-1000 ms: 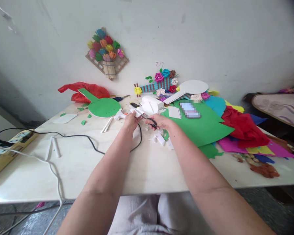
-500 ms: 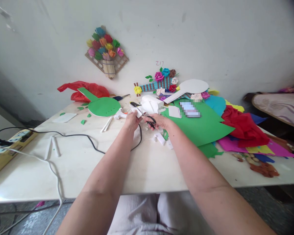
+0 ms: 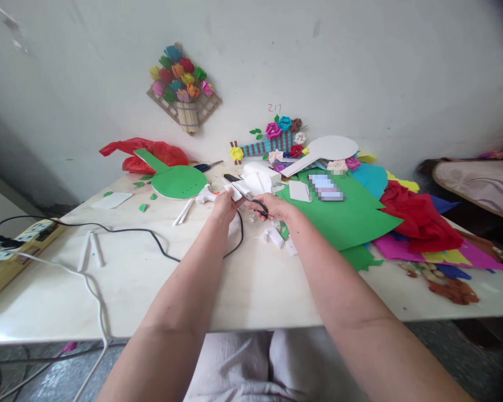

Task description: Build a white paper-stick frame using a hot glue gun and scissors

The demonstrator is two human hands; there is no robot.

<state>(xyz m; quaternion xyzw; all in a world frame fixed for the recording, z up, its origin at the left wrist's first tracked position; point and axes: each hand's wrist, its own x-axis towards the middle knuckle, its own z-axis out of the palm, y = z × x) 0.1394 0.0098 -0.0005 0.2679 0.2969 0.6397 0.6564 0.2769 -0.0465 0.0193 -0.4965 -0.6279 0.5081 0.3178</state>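
My right hand [image 3: 275, 206] is closed round the dark handles of a pair of scissors [image 3: 260, 206], whose blades point up and left. Pinched in my left hand [image 3: 226, 205] is a small piece of white paper [image 3: 235, 193], close against the blades. How far the blades are apart is hard to make out. Just left of my left hand lies a white glue gun [image 3: 206, 194]. Behind both hands are crumpled white paper [image 3: 257, 177] and a black-handled tool [image 3: 230, 177]. White scraps [image 3: 274, 237] lie below my right hand.
A green paddle-shaped piece [image 3: 179, 182] lies left, near white sticks [image 3: 183, 212]. Black cable [image 3: 151, 230] crosses to a power strip [image 3: 23, 245]. Right are green sheets [image 3: 347, 218], a phone [image 3: 326, 187], a white paddle shape [image 3: 333, 148] and red cloth-like material [image 3: 419, 218]. A flower-decorated piece [image 3: 272, 142] leans at the wall.
The scissors have turned slightly between my hands, and their blades now lie closer to the white paper in my left hand. Both hands stay in nearly the same place.
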